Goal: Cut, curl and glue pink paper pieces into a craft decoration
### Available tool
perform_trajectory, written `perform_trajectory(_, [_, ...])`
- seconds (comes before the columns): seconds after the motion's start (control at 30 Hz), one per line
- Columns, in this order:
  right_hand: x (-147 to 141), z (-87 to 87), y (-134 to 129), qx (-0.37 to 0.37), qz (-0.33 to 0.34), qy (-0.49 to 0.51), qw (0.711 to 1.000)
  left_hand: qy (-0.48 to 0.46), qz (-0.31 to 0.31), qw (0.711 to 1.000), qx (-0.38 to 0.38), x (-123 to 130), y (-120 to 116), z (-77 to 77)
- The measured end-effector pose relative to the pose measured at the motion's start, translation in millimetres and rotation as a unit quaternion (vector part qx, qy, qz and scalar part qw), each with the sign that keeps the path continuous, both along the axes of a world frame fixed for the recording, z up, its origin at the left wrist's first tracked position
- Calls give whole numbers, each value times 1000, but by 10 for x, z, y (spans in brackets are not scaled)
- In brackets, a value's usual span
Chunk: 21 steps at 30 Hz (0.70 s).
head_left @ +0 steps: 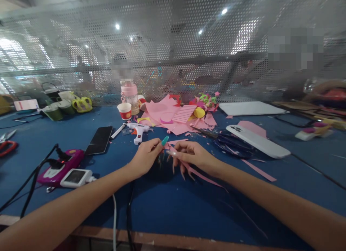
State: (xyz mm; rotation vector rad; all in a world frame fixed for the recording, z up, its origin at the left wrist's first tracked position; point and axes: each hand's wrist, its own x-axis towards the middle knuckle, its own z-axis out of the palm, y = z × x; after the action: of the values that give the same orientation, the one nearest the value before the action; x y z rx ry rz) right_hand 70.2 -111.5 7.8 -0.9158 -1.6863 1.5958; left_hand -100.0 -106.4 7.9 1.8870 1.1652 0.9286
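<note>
My left hand (146, 155) is closed in a pinch, its thumb with a long teal nail pressed towards the fingers at one end of a narrow pink paper strip (204, 177). Close beside it, my right hand (193, 155) grips the same strip between thumb and fingers. The strip's loose tail runs below the right palm and hangs towards the right. Just beyond the left hand lies a white glue gun (138, 131). Scissors with dark blue handles (234, 144) rest on the table right of the right hand. My left fingertips are partly hidden.
Pink paper sheets (159, 112) pile up at the back. A paper cup (124, 111) and a pink-lidded bottle (129, 94) stand left of them. A black phone (99, 140), a purple power strip (61, 168), a white phone (258, 141) and red-handled scissors (8, 147) lie around.
</note>
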Motion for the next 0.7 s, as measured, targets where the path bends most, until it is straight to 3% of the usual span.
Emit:
perform_trajectory(0.13, [-81, -12, -38, 54, -55, 6, 997, 51, -55, 994, 79, 37, -58, 8])
perform_trajectory(0.23, [-107, -34, -45, 92, -71, -10, 993, 54, -95, 989, 97, 76, -105, 13])
perform_trajectory(0.43, [-75, -32, -65, 161, -96, -58, 981, 58, -86, 990, 93, 85, -126, 4])
perform_trajectory(0.7, [-45, -11, -106, 264, -118, -85, 953, 75, -86, 978, 174, 83, -144, 25])
